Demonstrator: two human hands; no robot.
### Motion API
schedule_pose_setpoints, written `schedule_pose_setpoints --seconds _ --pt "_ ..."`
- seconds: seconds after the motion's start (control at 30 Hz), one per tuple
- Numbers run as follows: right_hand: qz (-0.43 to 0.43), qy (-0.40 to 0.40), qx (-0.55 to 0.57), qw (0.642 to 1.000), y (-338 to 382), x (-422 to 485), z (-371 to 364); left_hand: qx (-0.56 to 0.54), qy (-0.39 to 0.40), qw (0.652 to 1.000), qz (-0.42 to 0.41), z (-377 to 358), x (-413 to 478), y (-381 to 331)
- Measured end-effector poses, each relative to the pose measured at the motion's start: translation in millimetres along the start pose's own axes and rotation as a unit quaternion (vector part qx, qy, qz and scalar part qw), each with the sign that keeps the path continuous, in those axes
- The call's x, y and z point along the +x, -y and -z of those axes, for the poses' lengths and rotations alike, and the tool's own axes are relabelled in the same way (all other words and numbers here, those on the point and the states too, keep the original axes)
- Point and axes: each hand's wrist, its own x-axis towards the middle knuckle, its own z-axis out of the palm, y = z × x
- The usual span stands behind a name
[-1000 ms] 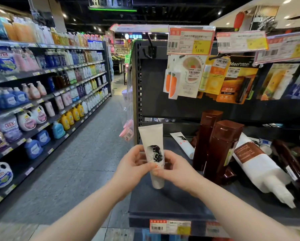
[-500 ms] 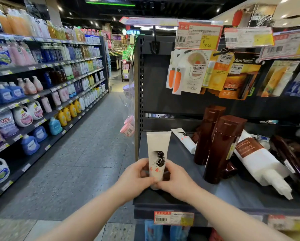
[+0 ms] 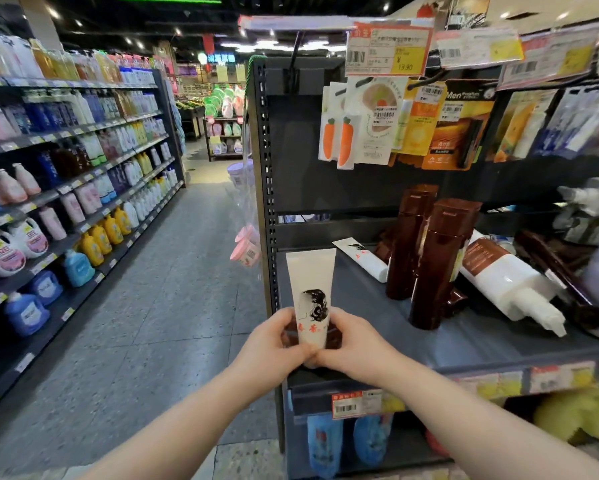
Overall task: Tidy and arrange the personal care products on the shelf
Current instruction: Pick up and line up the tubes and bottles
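A white tube with a black hair picture and red characters stands cap down at the front left corner of the dark shelf. My left hand and my right hand both grip its lower end from either side. A second white tube lies flat behind it. Two tall brown bottles stand upright to the right. A big white pump bottle with a brown label lies on its side beyond them, beside dark brown bottles lying flat.
Hanging packets and price tags fill the pegs above the shelf. The perforated shelf post rises just left of the tube. An aisle floor runs left, lined with detergent shelves. Blue and yellow goods sit on the shelf below.
Both hands have lowered the white tube from above the shelf down onto its front left corner, where it now stands upright.
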Motion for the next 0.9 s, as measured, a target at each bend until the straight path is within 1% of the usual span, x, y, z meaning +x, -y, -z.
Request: schedule_pose_setpoints --seconds 0.13,0.23,0.3,0.33,0.4,0.43,0.47,0.5,0.57,0.7,0.9 --pt "-0.002 -0.014 -0.025 1.0 3.4 -4.2 -1.1 -0.006 0.003 1.0 -0.005 -0.4 -0.5 3.9" --pt "-0.008 -0.021 -0.047 0.999 2.1 -7.4 4.9 -0.001 -0.028 1.0 -0.006 -2.4 -5.9 4.1" --pt "-0.003 -0.021 -0.056 0.998 0.7 -8.5 13.0 0.015 -0.081 0.996 -0.016 -4.3 -12.8 1.7" --pt "-0.002 -0.023 -0.059 0.998 -0.7 -9.0 18.0 0.03 -0.132 0.99 -0.028 -5.0 -16.9 -0.8" --pt "0.001 -0.029 -0.059 0.998 -4.0 -11.2 28.4 0.033 -0.244 0.965 -0.086 -6.9 -27.0 -7.1" --pt "0.006 -0.03 -0.059 0.998 -5.7 -13.2 33.7 0.019 -0.274 0.954 -0.119 -9.8 -32.5 -11.7" --pt "0.013 -0.028 -0.058 0.998 -7.6 -16.3 39.1 0.001 -0.281 0.949 -0.142 -15.4 -37.8 -17.7" --pt "0.018 -0.026 -0.057 0.998 -9.6 -20.0 45.2 -0.015 -0.268 0.951 -0.155 -24.3 -42.0 -24.8" --pt "0.027 -0.031 -0.048 0.998 -14.0 -30.3 60.2 -0.023 -0.219 0.961 -0.165 -50.4 -45.9 -41.9" --pt "0.057 -0.042 -0.058 0.996 -25.8 -56.3 105.1 0.046 -0.14 0.975 -0.169 -112.0 -30.5 -75.7" --pt "0.056 -0.076 -0.101 0.99 -59.2 -88.4 179.0 0.08 -0.088 0.99 -0.08 -189.6 3.1 -106.5"
